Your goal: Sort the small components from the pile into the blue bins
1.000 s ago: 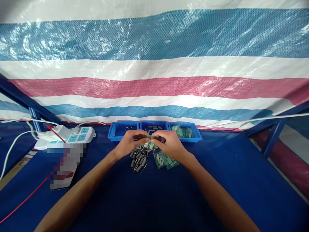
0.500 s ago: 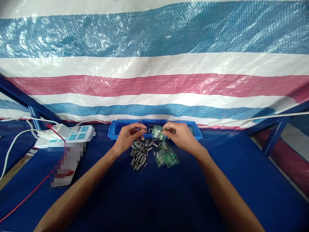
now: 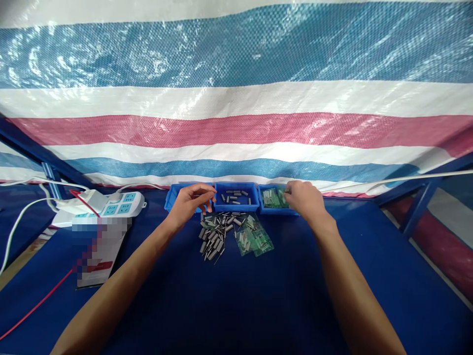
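Observation:
My right hand (image 3: 306, 199) is at the right blue bin (image 3: 279, 211), its fingers closed on a small clear green-tinted plastic bag (image 3: 284, 198) at the bin's right end. Other such bags (image 3: 271, 197) with small pale parts lie in that bin. My left hand (image 3: 190, 203) hovers by the left blue bin (image 3: 173, 196), thumb and fingers slightly apart, nothing visible in them. The middle blue bin (image 3: 236, 207) holds several grey cylindrical pieces (image 3: 236, 193). In front lies a pile of grey pieces and thin metal shafts (image 3: 213, 239), beside more green-tinted bags (image 3: 258, 241).
A white power strip (image 3: 127, 204) with plugs and cables stands at the left, a partly blurred flat item (image 3: 99, 271) in front of it. A red cable (image 3: 40, 306) crosses the blue table (image 3: 236, 305). A striped tarp (image 3: 236, 130) hangs behind, between blue frame posts (image 3: 421, 209).
My right hand has moved right with the plastic bag, from over the middle bin to the right bin. My left hand has drawn slightly left. The middle bin's contents now show.

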